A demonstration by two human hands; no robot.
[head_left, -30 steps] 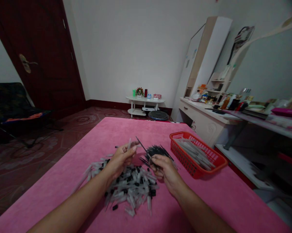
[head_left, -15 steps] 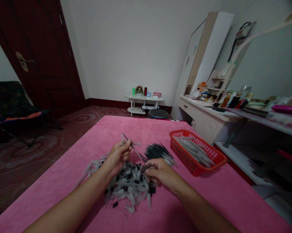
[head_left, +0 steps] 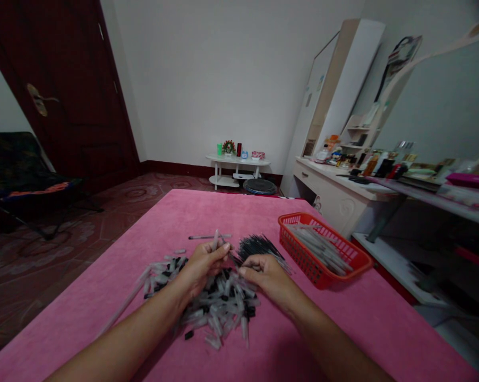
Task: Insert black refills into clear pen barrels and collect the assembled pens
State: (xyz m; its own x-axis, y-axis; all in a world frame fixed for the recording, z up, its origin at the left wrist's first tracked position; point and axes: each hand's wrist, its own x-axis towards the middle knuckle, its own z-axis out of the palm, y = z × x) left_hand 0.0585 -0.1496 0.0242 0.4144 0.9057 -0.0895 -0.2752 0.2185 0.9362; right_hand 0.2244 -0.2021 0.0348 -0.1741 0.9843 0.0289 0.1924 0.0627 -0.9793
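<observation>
My left hand (head_left: 207, 263) is closed, thumb and fingers pinching a clear pen cap (head_left: 215, 240) that points upward. Close beside it on the right, my right hand (head_left: 265, 273) has its fingers curled together; what lies in them is hidden. Under both hands spreads a pile of clear plastic pen caps and black plugs (head_left: 219, 313). A single clear pen (head_left: 207, 237) with a dark end lies on the pink cloth just beyond my left hand. Beyond my right hand is a bundle of black ink refills (head_left: 259, 246).
A red plastic basket (head_left: 327, 280) with clear pen barrels (head_left: 319, 246) stands at the right on the pink-covered table (head_left: 343, 329). Farther off are a low white stand (head_left: 239, 159), a dresser with bottles (head_left: 335, 183), a folding chair (head_left: 16, 170) and a dark red door (head_left: 64, 79).
My left hand has moved right, closer to my right hand. The thin dark rod that stuck up from it no longer shows there, and the pen behind it is now in full view.
</observation>
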